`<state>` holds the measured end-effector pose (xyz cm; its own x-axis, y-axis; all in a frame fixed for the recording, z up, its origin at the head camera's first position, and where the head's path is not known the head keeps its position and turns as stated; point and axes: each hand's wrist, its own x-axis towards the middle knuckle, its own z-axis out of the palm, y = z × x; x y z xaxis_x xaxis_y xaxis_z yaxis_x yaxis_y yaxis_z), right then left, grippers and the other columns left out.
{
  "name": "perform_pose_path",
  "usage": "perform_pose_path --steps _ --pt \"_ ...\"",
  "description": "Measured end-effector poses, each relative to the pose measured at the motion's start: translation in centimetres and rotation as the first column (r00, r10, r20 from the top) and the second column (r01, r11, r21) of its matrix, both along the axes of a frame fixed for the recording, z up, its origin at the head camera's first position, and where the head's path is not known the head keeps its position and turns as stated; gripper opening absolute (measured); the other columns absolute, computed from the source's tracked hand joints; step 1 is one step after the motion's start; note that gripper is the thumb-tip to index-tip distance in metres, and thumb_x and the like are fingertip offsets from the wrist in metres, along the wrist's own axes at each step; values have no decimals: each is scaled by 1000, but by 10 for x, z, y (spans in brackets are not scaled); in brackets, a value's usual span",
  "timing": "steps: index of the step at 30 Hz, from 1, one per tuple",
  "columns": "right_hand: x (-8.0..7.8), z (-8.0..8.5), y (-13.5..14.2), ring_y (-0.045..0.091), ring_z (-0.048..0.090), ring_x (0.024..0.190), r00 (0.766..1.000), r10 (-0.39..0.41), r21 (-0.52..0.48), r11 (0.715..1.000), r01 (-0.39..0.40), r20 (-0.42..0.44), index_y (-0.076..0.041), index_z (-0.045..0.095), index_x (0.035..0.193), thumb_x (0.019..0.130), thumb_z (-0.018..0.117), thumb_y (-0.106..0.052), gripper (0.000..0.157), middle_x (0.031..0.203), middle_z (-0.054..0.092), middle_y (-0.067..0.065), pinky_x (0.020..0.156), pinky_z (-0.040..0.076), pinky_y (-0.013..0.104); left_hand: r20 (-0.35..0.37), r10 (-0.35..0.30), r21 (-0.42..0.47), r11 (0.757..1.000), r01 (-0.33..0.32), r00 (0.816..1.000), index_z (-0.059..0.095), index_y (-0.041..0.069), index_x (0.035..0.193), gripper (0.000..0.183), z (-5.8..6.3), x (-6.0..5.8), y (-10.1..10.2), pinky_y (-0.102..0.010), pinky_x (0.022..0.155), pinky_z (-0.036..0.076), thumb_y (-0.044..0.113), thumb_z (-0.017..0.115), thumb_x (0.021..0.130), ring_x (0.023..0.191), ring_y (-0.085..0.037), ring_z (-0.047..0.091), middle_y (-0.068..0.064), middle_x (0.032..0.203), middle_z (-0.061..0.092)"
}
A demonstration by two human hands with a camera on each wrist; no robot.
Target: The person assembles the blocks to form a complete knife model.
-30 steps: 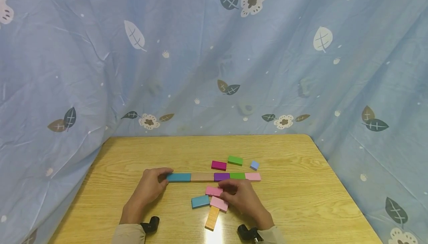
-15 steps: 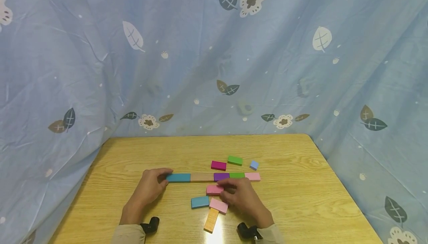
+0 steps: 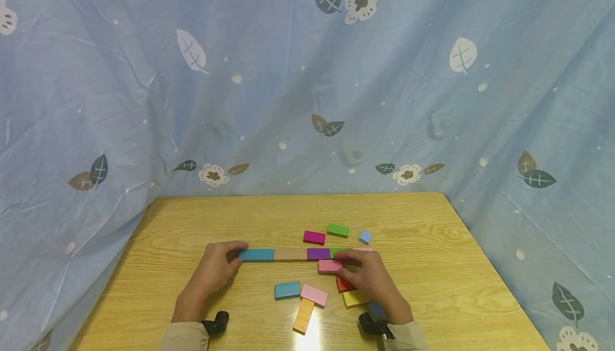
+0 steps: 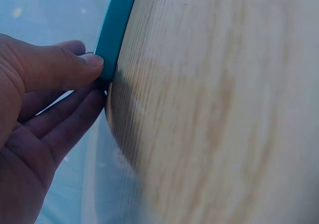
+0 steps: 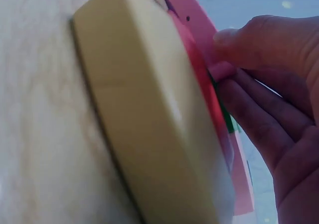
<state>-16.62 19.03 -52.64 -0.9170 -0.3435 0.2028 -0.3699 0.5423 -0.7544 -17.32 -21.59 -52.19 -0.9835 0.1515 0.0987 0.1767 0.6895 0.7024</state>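
A row of blocks runs across the table in the head view: a long blue block (image 3: 257,255), a plain wooden block (image 3: 290,255), a purple block (image 3: 318,254), a green block (image 3: 338,252) and a light pink block (image 5: 242,179), partly hidden by my right hand. My left hand (image 3: 216,271) pinches the blue block's left end; the left wrist view shows the thumb on its side. My right hand (image 3: 372,276) pinches a pink block (image 3: 329,266) just in front of the purple and green ones. Below that hand lie a red block (image 3: 345,285) and a yellow block (image 3: 354,298).
Behind the row lie a magenta block (image 3: 314,238), another green block (image 3: 338,230) and a small light blue block (image 3: 365,237). Nearer are a short blue block (image 3: 287,290), another light pink block (image 3: 314,295) and an orange block (image 3: 303,316). A patterned curtain (image 3: 269,84) surrounds the table.
My right hand has moved right and slightly toward the row with the pink block. The red and yellow blocks have come into view beneath it. My left hand stays at the blue block.
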Motion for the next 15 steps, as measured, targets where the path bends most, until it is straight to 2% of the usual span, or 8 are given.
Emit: perform_pose_path --steps 5,11,15 --pt "2 0 0 30 81 112 1000 -6 0 1000 6 3 -7 83 119 93 85 -2 26 116 83 7 92 69 33 -3 6 -8 1000 -6 1000 79 6 132 40 -1 0 0 -54 108 61 -8 78 94 128 -37 73 -14 131 79" --pt "4 -2 -1 24 80 112 995 -41 88 995 48 -88 -13 85 118 91 88 -6 29 114 84 -2 97 68 38 -8 -3 -7 1000 3 1000 78 5 132 40 -1 0 -1 -54 108 61 -8 77 95 128 -38 73 -14 131 79" --pt "5 -3 -4 21 81 110 991 -52 97 993 63 -120 -14 85 119 90 89 -6 31 114 84 -3 96 68 38 -10 -6 -8 1000 6 1000 78 5 132 40 -1 0 -1 -52 106 63 -8 77 95 126 -36 74 -14 131 79"
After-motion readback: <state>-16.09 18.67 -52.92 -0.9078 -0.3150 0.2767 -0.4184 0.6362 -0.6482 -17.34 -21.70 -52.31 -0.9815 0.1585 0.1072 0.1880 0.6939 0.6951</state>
